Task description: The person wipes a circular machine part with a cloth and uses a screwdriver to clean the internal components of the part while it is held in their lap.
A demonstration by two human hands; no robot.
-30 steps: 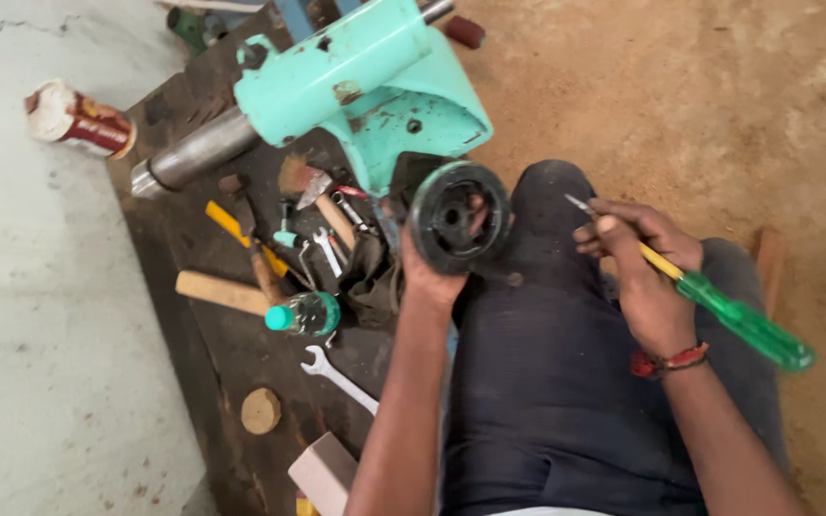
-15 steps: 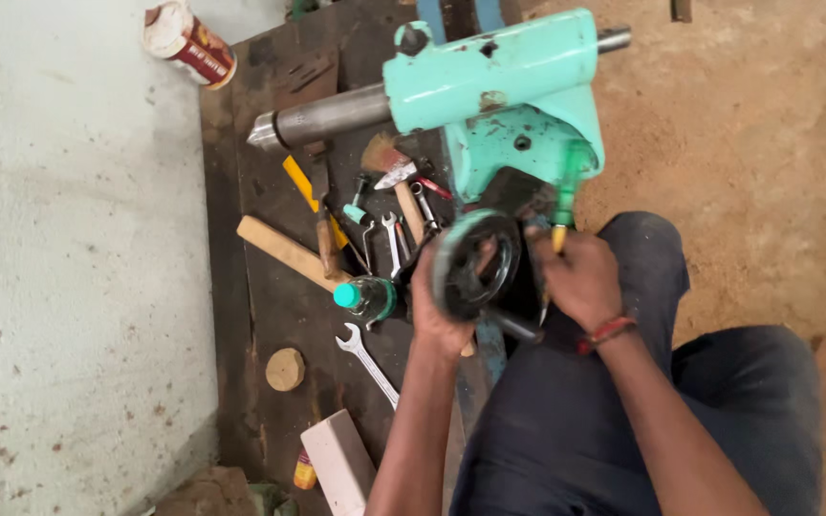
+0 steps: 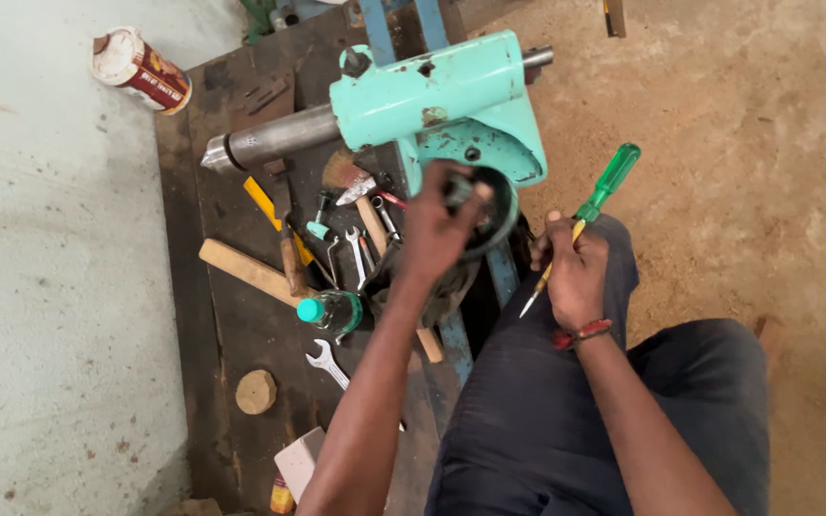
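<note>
**Two hands at a turquoise machine body**

The left hand [image 3: 440, 227] is closed around a black round part [image 3: 491, 212] — fingers curled over its rim, holding it just below the turquoise machine housing [image 3: 437, 100]. The part sits right against the lower face of that housing, at the top of the person's lap, and the hand covers much of it, so its exact shape cannot be told.

The right hand [image 3: 574, 272] grips a screwdriver with a green handle [image 3: 593, 205]. The fingers wrap the shaft where it meets the handle; the handle points up and away to the right, and the metal tip angles down toward the left, near the dark trouser leg [image 3: 566, 411]. A red band [image 3: 581, 334] circles the right wrist.

A grey steel shaft [image 3: 270, 140] sticks out of the housing to the left, over a dark wooden board [image 3: 227, 363] strewn with tools. On the board lie a wooden-handled hammer [image 3: 241, 268], a small bottle with a teal cap [image 3: 331, 311], several spanners [image 3: 325, 361] and a yellow-handled tool [image 3: 265, 204] — all just left of the left forearm. A round wooden disc [image 3: 256, 392] lies lower on the board. A red and white can [image 3: 138, 69] lies on its side on the pale concrete floor [image 3: 50, 287], well apart from the hands.
</note>
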